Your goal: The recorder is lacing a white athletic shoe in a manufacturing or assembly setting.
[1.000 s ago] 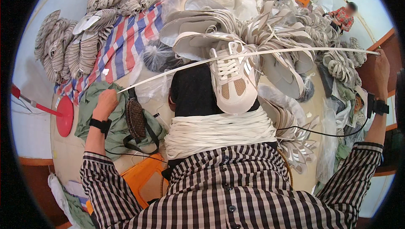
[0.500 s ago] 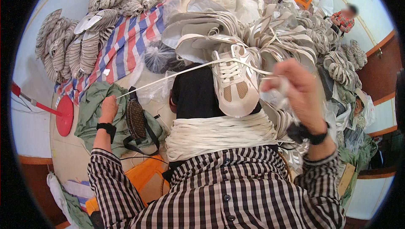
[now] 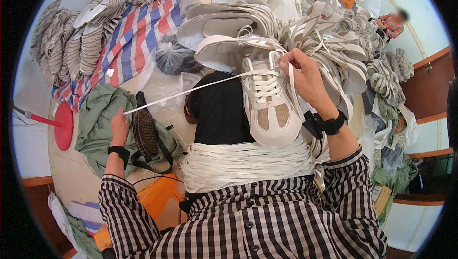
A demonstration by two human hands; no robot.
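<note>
A beige and white shoe upper (image 3: 273, 111) lies over my leg, toe toward me, partly laced. From its upper eyelets a white shoelace (image 3: 183, 93) runs taut to my left hand (image 3: 119, 128), whose closed fingers grip it out to the left. My right hand (image 3: 305, 75) is closed at the shoe's top right eyelets, pinching the lace's other part, which hangs down along the shoe's right side. A thick bundle of white laces (image 3: 245, 163) lies across my lap.
Stacked shoe uppers (image 3: 229, 18) stand just beyond the shoe, with more heaps (image 3: 329, 44) to the right. A green cloth (image 3: 102, 116) and a dark patterned bag (image 3: 147, 132) lie at left. A person (image 3: 392, 25) sits far right.
My right hand has moved from right of the shoe, up and left to its top eyelets. My left hand still holds the lace taut. The whole view has shifted slightly.
</note>
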